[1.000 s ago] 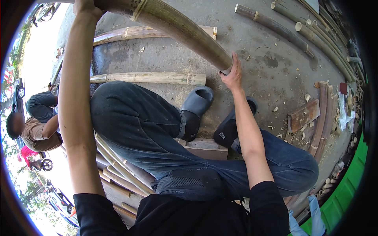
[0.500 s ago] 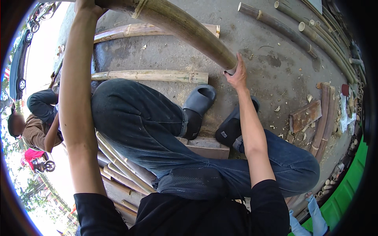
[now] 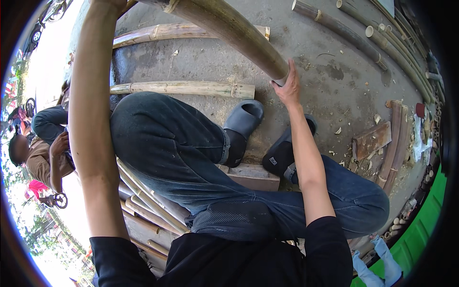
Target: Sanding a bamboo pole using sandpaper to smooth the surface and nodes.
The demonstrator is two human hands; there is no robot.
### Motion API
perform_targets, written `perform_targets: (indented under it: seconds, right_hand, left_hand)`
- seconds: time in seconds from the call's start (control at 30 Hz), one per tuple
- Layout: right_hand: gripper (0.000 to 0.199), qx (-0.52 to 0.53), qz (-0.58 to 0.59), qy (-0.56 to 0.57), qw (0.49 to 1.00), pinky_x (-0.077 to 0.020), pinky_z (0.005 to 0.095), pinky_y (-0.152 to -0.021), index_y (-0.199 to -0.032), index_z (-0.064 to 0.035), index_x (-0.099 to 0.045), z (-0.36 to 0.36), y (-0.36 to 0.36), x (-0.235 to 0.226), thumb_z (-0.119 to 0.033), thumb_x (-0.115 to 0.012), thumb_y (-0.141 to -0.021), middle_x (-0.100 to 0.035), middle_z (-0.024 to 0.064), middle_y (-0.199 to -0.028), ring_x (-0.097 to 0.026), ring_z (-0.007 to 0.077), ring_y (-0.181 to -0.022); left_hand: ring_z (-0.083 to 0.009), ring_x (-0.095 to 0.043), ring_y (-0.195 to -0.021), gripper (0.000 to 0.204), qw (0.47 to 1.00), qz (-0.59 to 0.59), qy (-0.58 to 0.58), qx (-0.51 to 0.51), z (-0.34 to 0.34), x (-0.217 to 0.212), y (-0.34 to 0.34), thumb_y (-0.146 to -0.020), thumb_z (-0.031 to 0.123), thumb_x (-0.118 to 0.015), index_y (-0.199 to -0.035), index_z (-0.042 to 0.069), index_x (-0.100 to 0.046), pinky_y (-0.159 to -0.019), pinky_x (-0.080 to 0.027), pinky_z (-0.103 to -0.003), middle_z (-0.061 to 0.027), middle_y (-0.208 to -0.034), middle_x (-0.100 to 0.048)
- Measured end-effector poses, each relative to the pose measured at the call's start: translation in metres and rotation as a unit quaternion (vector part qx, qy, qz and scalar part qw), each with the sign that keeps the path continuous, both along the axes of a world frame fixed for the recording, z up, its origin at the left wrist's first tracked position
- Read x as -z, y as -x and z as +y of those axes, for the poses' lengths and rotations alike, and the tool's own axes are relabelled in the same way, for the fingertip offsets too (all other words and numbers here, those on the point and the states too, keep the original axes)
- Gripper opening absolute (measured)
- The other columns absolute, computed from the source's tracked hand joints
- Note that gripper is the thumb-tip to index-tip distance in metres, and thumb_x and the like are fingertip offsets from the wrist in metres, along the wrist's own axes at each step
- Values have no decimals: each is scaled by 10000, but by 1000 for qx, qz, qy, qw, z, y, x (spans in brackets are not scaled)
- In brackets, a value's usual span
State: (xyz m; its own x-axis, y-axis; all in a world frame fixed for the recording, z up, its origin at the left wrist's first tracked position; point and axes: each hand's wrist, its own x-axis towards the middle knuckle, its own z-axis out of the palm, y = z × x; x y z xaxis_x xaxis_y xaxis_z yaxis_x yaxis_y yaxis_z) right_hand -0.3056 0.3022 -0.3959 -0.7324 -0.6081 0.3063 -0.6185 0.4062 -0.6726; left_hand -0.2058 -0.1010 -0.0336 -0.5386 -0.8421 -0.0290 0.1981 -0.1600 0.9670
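A thick brown bamboo pole [image 3: 229, 33] runs from the top edge down to the right, above my knees. My right hand [image 3: 288, 88] cups its cut end, fingers wrapped around the rim. My left arm reaches straight up. My left hand [image 3: 112, 4] meets the same pole at the top edge, mostly cut off by the frame. I sit in blue jeans [image 3: 167, 143] and grey clogs [image 3: 244, 117] on a low wooden block [image 3: 253, 177].
Several bamboo poles [image 3: 186, 88] lie on the concrete ground, more along the far right [image 3: 382, 48]. Split bamboo strips [image 3: 143, 196] lie under my left leg. Wood scraps [image 3: 370, 141] sit at right. Another person [image 3: 43, 143] sits at left.
The pole's end and my right hand have shifted slightly right and up in the picture. My left arm stays raised on the pole.
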Motion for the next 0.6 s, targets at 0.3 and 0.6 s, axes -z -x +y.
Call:
perform_targets:
  seconds: [0.3,0.6]
  right_hand:
    - [1119,-3,99,78,992,-402,532,-1191,-1626,-80,-281,-47,-22,-16,-235,-948,-741,-446,259,-1570,-446,463,-1447]
    - [1128,85,-2,-34,996,-452,562,-1097,-1552,-58,-383,5,9,5,-262,-1001,-630,-554,233,-1460,-557,437,-1315]
  left_hand:
    - [-366,-629,-1144,815,1000,-6,-1,3,-49,21,-2,-771,558,-804,-1345,37,-556,-1047,-486,-559,-182,-1223,-643]
    - [-352,-526,-1347,933,962,47,166,212,26,-17,-26,-838,639,-755,-1492,26,-495,-1133,-391,-561,-170,-1462,-566]
